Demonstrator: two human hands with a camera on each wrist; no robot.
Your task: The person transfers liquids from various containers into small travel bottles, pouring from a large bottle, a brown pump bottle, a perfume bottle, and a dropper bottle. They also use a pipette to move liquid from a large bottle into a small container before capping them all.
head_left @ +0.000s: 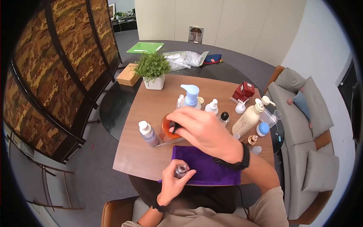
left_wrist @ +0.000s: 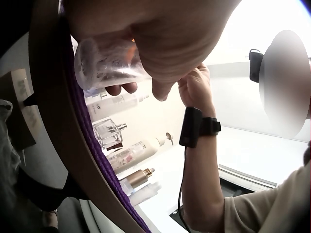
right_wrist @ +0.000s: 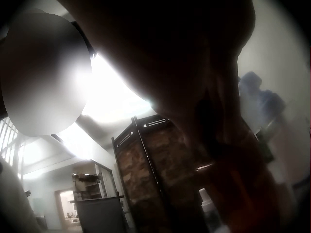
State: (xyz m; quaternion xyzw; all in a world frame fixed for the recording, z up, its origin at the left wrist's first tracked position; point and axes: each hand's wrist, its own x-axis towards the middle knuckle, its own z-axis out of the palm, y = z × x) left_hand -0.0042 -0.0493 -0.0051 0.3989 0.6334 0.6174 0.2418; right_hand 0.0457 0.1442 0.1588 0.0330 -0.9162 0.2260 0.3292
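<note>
My left hand (head_left: pixel 174 181) grips a small clear bottle (head_left: pixel 181 172) by its sides, over the front edge of a purple cloth (head_left: pixel 204 164). In the left wrist view the clear bottle (left_wrist: pixel 104 65) lies along my palm, its wide round end towards the cloth. Farther forward, my right hand (head_left: pixel 202 128) pinches a small black piece (head_left: pixel 175 127), perhaps a cap, at the mouth of an orange see-through container (head_left: pixel 165 126). My fingers hide part of that container. A spray-type bottle with a white cap (head_left: pixel 148 133) stands just left of it.
Behind my right hand are a blue pump bottle (head_left: pixel 191 96) and a white bottle (head_left: pixel 212 106). A black-capped bottle (head_left: pixel 224 118), a cream pump bottle (head_left: pixel 247 119) and a blue-lidded jar (head_left: pixel 262 129) stand to the right. A potted plant (head_left: pixel 154 81) sits at the table's far left.
</note>
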